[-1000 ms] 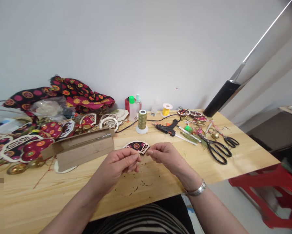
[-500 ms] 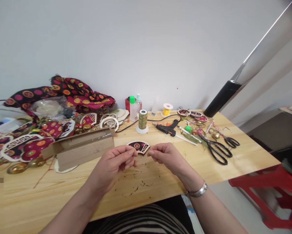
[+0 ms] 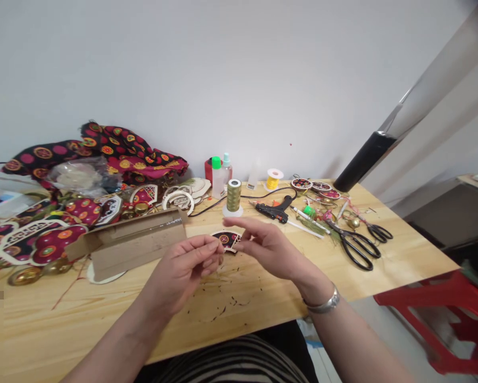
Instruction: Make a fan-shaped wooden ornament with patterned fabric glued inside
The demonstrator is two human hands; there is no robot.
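Observation:
My left hand [image 3: 189, 268] is raised over the wooden table [image 3: 242, 298] with its fingertips pinched together on something too thin to name. My right hand [image 3: 265, 247] hovers just to its right, fingers spread and held apart, index finger stretched toward the left. Between and behind the two hands lies a small fan-shaped ornament [image 3: 225, 239] with dark patterned cloth and a pale wooden frame, partly hidden by my fingers. Tiny dark thread scraps dot the table under the hands.
A cardboard piece [image 3: 137, 242] lies to the left, beside patterned ornaments [image 3: 47, 242] and a heap of cloth [image 3: 115, 151]. Behind stand a gold thread spool [image 3: 233, 197], glue bottles [image 3: 219, 175] and a glue gun [image 3: 274, 210]. Scissors [image 3: 356, 244] lie right. A red stool [image 3: 450, 314] stands off the table's edge.
My right hand has opened from a pinch and lifted a little, fingers spreading. The left hand keeps its pinch, nearly still. The view has shifted slightly.

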